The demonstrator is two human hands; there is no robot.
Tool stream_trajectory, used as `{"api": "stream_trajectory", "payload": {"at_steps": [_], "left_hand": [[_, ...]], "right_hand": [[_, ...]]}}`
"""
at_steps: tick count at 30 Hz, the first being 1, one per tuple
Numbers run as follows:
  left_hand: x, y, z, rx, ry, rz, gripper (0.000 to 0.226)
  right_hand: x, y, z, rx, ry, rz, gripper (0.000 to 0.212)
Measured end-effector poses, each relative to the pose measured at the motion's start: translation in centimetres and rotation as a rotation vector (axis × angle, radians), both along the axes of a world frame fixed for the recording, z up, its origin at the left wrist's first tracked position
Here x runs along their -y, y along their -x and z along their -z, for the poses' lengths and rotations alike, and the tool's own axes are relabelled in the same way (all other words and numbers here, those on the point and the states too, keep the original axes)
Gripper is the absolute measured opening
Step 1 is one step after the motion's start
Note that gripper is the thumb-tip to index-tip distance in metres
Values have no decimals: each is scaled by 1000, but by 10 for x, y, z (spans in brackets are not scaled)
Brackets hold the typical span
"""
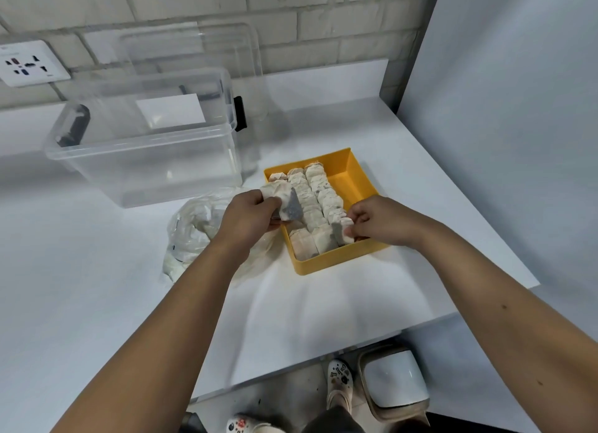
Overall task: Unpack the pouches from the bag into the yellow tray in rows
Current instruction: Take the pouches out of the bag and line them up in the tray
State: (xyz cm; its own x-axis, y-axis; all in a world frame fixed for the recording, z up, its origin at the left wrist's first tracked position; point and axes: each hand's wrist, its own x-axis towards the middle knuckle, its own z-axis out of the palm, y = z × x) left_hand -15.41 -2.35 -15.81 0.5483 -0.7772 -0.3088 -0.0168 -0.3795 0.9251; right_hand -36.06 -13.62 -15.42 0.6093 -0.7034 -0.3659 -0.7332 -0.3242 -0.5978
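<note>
The yellow tray (356, 186) sits on the white table and holds several beige pouches (307, 193) packed in three rows; its right side is bare. My left hand (250, 214) grips a small stack of pouches (284, 198) over the tray's left edge. My right hand (375, 219) pinches one pouch (343, 232) at the near end of the third row. The crumpled clear plastic bag (191, 235) lies left of the tray, partly under my left forearm, with a few pouches showing inside.
A clear plastic storage bin (145, 141) stands at the back left, its lid (194, 51) leaning on the brick wall. A wall socket (29, 64) is far left. The table edge runs near right; a white bin (394, 384) and my shoes are on the floor.
</note>
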Motion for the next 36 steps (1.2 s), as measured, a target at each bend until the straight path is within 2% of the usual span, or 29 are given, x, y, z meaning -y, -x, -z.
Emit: {"api": "stream_trajectory", "payload": {"at_steps": [1, 3, 7, 16, 20, 23, 25, 27, 33, 36], "left_hand": [[1, 0, 0, 4, -1, -6, 14], [2, -1, -1, 9, 0, -9, 13], [3, 0, -3, 34, -1, 2, 12], [3, 3, -3, 72, 3, 38, 16], [1, 3, -4, 84, 2, 61, 17], [1, 6, -7, 43, 27, 99, 14], [3, 9, -9, 3, 37, 121, 13], [6, 11, -11, -30, 44, 139, 19], [4, 15, -13, -93, 68, 141, 24], [3, 12, -10, -74, 73, 107, 27]], "right_hand": [[1, 0, -1, -44, 23, -13, 26], [2, -2, 2, -123, 94, -25, 22], [2, -8, 6, -127, 217, 4, 19], [3, -10, 14, -44, 113, 68, 16], [3, -10, 12, -71, 211, 59, 22], [0, -17, -2, 153, 307, 144, 19], [-4, -26, -14, 364, 169, 193, 19], [-8, -33, -21, 442, 39, 179, 21], [-4, -24, -26, 370, 60, 155, 16], [6, -5, -28, 184, 105, 49, 14]]}}
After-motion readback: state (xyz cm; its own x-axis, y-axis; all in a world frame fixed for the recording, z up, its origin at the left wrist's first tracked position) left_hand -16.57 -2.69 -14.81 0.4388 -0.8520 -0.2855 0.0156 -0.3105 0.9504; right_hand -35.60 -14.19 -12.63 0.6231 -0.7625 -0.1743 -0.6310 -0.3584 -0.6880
